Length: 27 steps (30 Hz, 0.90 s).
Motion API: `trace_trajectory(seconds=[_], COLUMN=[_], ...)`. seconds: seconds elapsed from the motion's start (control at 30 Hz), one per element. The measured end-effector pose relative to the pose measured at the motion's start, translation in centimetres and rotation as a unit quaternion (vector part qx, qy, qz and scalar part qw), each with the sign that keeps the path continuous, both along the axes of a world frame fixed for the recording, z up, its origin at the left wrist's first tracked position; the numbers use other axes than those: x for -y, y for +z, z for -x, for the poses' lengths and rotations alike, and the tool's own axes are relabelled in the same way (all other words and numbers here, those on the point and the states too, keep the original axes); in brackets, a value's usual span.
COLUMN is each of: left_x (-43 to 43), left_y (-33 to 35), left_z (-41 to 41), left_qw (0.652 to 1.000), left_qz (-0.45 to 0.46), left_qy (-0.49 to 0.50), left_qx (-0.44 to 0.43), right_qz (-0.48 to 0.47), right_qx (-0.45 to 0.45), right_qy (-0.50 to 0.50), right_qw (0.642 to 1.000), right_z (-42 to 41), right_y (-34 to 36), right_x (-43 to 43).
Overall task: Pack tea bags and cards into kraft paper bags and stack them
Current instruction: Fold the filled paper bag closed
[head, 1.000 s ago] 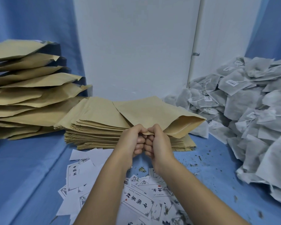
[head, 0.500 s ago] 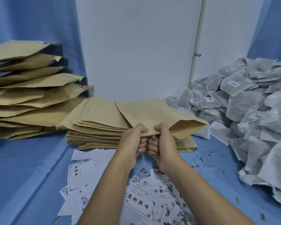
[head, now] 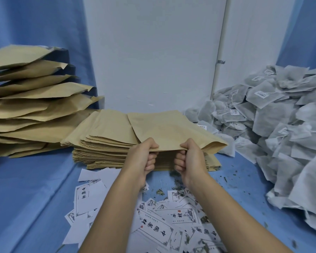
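Nearest, in front of the stack of flat bags, loose white cards printed with black characters and bordered frames lie scattered and overlapping on the blue cloth. Dark tea crumbs are sprinkled over the cloth in front of the stack and to its right.

Just above the stack's near edge, the left hand and right hand each pinch the near edge of one kraft paper bag, thumbs on top and fingers curled underneath. The hands sit a little apart along that edge. The bag is plain matte tan, smooth and slightly creased. It extends away from the grip over the top of the stack, its near edge raised off it. At the bag's right corner the mouth gapes open. Whether anything is inside cannot be told.

The stack itself is many empty tan bags laid flat, edges fanned unevenly.

Left of the stack, touching it, rises a taller pile of puffed kraft bags, mouths toward the stack. What they hold is hidden.

Right of the stack, a large heap of grey mesh tea bags with strings and white tags slopes upward.

Behind the stack stands a white wall.
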<state>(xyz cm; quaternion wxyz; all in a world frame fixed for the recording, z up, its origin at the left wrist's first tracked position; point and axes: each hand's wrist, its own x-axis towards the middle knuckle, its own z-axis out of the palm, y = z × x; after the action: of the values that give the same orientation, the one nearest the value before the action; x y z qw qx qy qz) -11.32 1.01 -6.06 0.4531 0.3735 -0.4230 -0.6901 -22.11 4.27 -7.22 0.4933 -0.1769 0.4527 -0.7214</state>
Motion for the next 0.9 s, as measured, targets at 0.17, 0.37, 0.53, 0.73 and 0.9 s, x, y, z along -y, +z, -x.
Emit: trace_trajectory(seconds=[0.17,0.37,0.53,0.73,0.9], left_x=[-0.1,-0.4,-1.3,-0.9,-1.6], left_y=[-0.1,-0.2,-0.6,-0.4,-0.2], left_z=[-0.3,0.5,1.6,1.0,1.4], left_qw=[1.000,0.987,0.991,0.989,0.996], left_qz=[-0.006,0.009,0.007,-0.004,0.009], left_qy=[0.015,0.156,0.137,0.145,0.080], left_qx=[-0.003,-0.047,-0.004,-0.015,0.033], right_qz=[-0.012,0.012,0.003,0.034,0.014], right_qx=[-0.007,-0.004,-0.073,0.077,0.026], right_qy=[-0.014,0.035,0.098,0.088,0.130], right_qw=[1.000,0.999,0.993,0.993,0.991], right_z=[0.7,-0.2,-1.8,-1.4,-1.5], right_y=[0.1,0.0,-0.1,0.0,-0.2], right_x=[0.0,0.1,-0.1,0.0,-0.2])
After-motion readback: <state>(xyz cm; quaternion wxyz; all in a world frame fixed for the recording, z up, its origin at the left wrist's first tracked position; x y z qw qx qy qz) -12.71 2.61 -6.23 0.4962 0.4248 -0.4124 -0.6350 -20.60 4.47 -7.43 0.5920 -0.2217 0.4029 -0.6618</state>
